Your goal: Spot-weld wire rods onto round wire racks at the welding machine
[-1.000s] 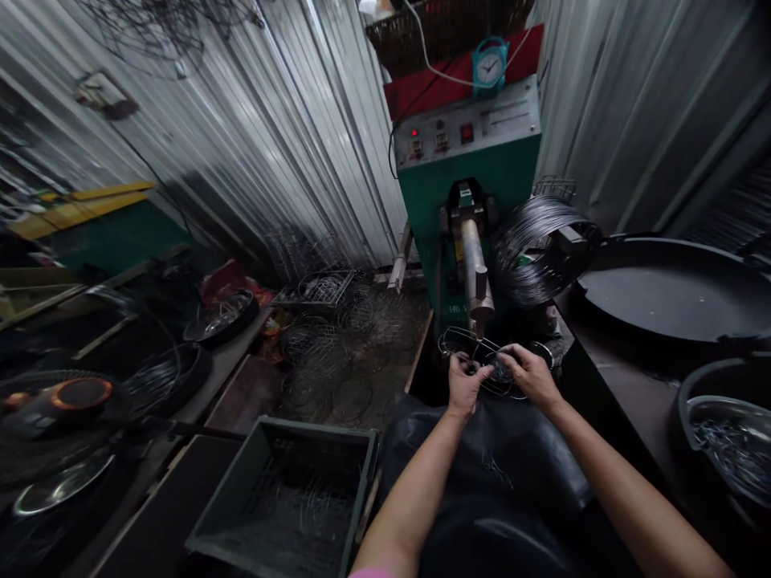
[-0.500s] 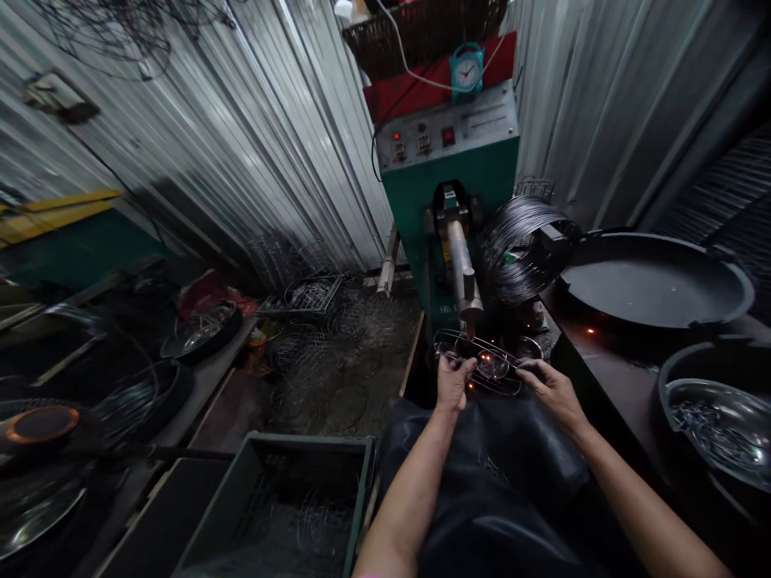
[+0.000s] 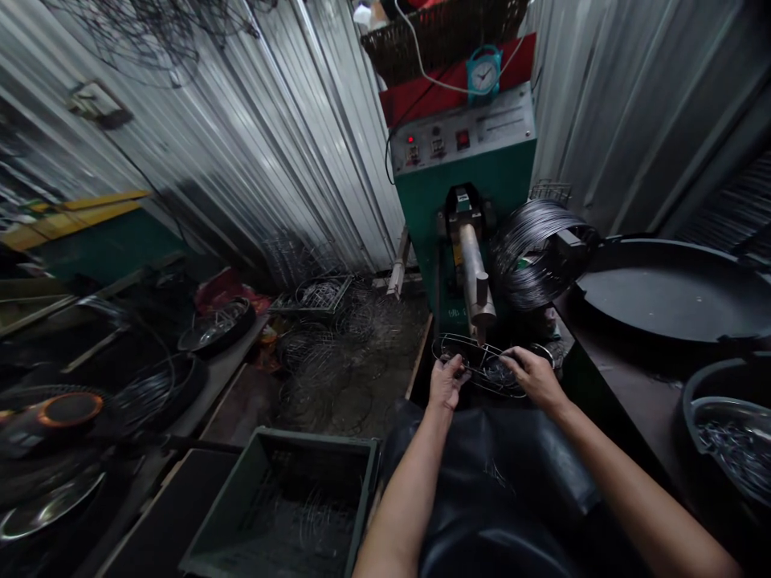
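Shifted leftward beneath the electrode tip [image 3: 480,330] since the earlier view, now pinching the oval wire frame [image 3: 483,353] near either end, left hand [image 3: 446,382] and right hand [image 3: 535,375] about equally close, long axis crosswise between, too dark to judge contact with the tip.

"How bright is the scene?"

"Dim. A cool sheen runs down the corrugated wall [image 3: 313,144] at eleven o'clock; a red lamp [image 3: 410,140] glows at twelve."

"Shadows?"

"Deep at five, where the black lap cover [image 3: 499,518] shows faint highlights."

"And sharpness?"

"Soft; the shiny disc [image 3: 51,507] at eight smears, stretched near the edge."
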`<act>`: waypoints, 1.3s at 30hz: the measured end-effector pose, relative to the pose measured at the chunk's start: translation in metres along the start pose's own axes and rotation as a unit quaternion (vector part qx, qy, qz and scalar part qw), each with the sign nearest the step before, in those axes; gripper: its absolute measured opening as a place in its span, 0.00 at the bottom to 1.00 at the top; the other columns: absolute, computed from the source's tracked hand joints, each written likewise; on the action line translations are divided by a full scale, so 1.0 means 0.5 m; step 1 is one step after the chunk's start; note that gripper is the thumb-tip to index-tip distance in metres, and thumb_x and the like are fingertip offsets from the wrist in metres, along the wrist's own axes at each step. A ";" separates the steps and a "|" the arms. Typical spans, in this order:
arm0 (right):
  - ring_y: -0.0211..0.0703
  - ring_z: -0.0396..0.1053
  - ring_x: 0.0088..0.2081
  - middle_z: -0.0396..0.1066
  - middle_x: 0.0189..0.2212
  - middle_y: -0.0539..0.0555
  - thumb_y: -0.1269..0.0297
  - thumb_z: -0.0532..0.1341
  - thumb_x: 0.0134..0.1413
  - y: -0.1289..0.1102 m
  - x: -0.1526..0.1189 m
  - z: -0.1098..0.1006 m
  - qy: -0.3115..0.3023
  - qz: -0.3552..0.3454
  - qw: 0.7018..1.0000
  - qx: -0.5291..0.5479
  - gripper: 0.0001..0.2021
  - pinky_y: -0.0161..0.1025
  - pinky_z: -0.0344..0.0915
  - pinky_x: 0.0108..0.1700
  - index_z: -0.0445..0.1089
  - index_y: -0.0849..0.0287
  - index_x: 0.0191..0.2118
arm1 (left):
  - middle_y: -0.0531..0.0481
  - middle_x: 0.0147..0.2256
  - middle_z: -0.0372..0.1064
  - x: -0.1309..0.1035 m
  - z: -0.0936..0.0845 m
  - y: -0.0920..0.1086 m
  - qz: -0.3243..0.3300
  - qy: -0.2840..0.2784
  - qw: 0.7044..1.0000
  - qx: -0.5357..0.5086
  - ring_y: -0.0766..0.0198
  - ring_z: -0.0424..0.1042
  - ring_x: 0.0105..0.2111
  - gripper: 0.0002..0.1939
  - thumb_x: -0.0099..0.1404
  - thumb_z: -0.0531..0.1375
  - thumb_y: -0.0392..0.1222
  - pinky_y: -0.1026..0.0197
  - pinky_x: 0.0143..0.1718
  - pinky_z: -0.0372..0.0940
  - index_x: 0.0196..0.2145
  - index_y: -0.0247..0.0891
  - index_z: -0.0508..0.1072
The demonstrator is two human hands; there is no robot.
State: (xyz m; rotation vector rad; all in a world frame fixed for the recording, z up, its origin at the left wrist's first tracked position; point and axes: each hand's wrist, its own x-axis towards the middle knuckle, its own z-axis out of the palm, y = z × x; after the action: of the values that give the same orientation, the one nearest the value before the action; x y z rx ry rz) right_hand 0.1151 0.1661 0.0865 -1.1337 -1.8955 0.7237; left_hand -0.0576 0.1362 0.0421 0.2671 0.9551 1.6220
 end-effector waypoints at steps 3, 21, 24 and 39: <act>0.42 0.68 0.28 0.72 0.24 0.52 0.52 0.54 0.53 -0.013 0.018 0.003 0.001 -0.004 1.000 -0.018 0.14 0.37 0.63 0.32 0.68 0.56 0.27 | 0.58 0.22 0.61 0.012 -0.002 -0.004 -0.022 0.006 1.000 -0.014 0.71 0.63 0.25 0.26 0.35 0.72 0.46 0.50 0.40 0.64 0.26 0.36 0.62; 0.49 0.70 0.39 0.74 0.34 0.55 0.47 0.63 0.41 0.134 -0.086 -0.067 -0.019 0.140 0.981 0.136 0.20 0.44 0.66 0.43 0.70 0.58 0.34 | 0.44 0.44 0.64 -0.094 0.030 -0.127 0.157 0.054 0.959 0.231 0.59 0.64 0.47 0.31 0.41 0.71 0.43 0.58 0.51 0.56 0.43 0.40 0.65; 0.49 0.71 0.38 0.74 0.33 0.55 0.44 0.63 0.39 0.143 -0.080 -0.058 -0.031 0.145 0.972 0.182 0.21 0.44 0.66 0.43 0.72 0.58 0.31 | 0.46 0.39 0.65 -0.081 0.065 -0.154 0.114 0.052 0.970 0.209 0.61 0.67 0.42 0.33 0.42 0.70 0.43 0.59 0.47 0.59 0.44 0.40 0.61; 0.45 0.70 0.36 0.72 0.32 0.54 0.54 0.55 0.54 0.035 -0.027 -0.036 -0.031 -0.016 0.996 0.078 0.13 0.41 0.65 0.40 0.72 0.55 0.34 | 0.55 0.28 0.62 -0.066 0.070 -0.093 -0.003 0.013 1.000 0.016 0.67 0.69 0.29 0.23 0.45 0.66 0.52 0.56 0.35 0.67 0.33 0.38 0.63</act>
State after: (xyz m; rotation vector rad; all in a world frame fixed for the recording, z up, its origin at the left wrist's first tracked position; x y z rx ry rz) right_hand 0.1417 0.1628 0.0776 -0.9910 -1.8681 0.8813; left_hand 0.0076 0.1211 0.0423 0.2641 1.0018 1.6089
